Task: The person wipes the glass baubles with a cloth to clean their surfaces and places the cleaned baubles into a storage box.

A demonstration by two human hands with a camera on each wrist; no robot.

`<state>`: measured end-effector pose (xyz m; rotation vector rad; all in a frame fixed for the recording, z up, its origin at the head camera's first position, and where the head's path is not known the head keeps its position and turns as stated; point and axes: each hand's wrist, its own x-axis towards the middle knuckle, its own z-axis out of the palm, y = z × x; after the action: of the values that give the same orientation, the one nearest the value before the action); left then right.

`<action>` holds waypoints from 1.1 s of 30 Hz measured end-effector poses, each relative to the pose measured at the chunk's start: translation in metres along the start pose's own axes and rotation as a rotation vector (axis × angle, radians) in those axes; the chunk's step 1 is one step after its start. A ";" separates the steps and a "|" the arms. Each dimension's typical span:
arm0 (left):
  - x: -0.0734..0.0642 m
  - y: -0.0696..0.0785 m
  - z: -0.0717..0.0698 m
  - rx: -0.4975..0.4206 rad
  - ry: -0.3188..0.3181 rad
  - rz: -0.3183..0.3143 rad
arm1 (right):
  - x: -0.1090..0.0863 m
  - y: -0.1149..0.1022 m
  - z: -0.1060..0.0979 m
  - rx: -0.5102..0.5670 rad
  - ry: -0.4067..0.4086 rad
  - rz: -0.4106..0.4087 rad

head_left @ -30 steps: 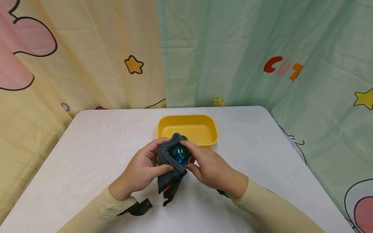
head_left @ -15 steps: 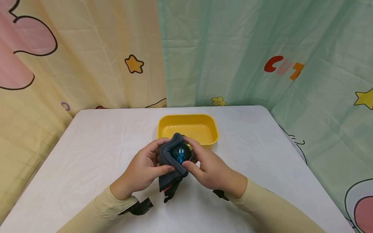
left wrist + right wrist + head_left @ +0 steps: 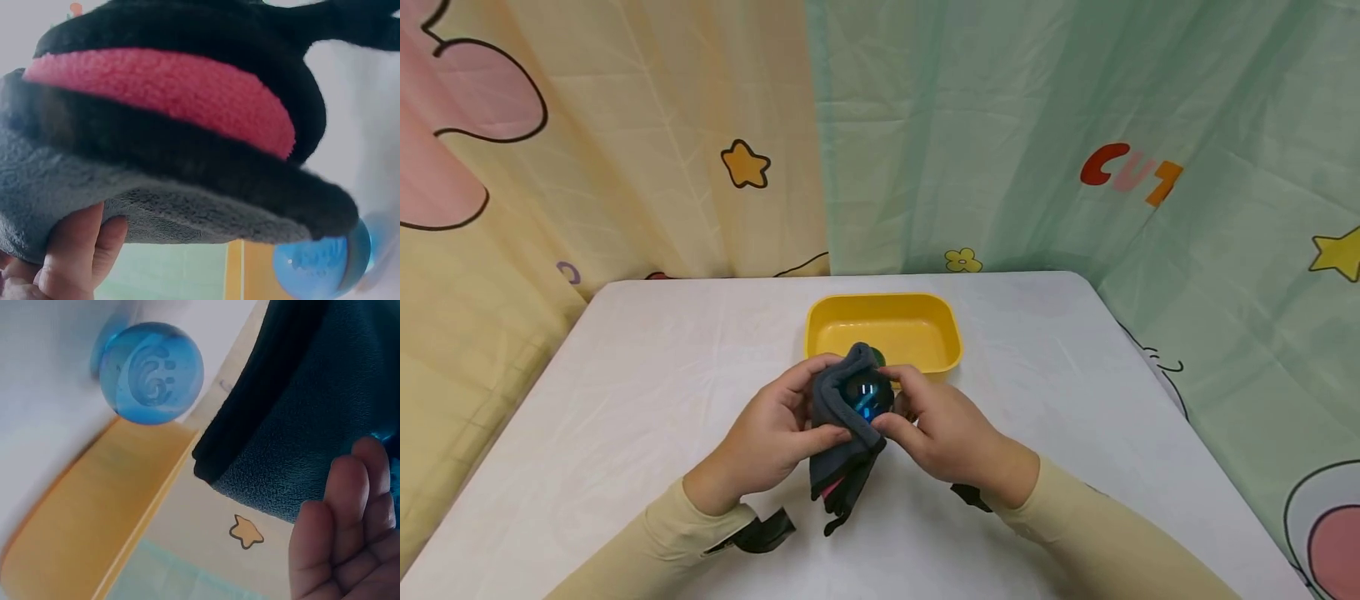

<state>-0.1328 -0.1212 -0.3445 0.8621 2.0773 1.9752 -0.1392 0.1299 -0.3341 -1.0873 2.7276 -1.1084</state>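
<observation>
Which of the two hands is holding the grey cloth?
The left hand, gripping the grey cloth; the right hand has its fingers on the shiny blue ball instead.

Behind the table [image 3: 700,350] hang a yellow curtain [image 3: 655,100], printed with a star [image 3: 746,164], and a green curtain [image 3: 970,125] bearing letters [image 3: 1131,172].

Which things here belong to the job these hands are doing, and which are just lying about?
In the job:
Gray cloth, held by the left hand
Shiny blue ball, held by the right hand against the cloth

Apparently just lying about:
Translucent blue ball, by the tray
Yellow tray, untouched
</observation>
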 end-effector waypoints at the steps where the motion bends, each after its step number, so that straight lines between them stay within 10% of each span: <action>1: 0.000 0.000 0.000 -0.002 0.001 -0.002 | 0.000 0.000 0.001 0.034 0.001 0.017; 8: -0.001 -0.003 0.001 0.005 0.048 0.011 | 0.000 0.001 0.003 0.094 0.011 -0.047; 20: -0.001 -0.003 -0.001 -0.024 0.024 0.009 | -0.002 0.000 -0.001 -0.157 0.002 -0.115; 27: -0.001 -0.004 0.002 -0.025 0.006 0.000 | -0.003 0.002 0.000 0.039 -0.040 0.048; 33: -0.001 -0.004 0.001 0.002 0.031 0.019 | -0.002 0.001 -0.001 0.067 -0.029 -0.021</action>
<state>-0.1327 -0.1204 -0.3492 0.8594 2.0954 2.0095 -0.1385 0.1318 -0.3345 -1.1158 2.6426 -1.1688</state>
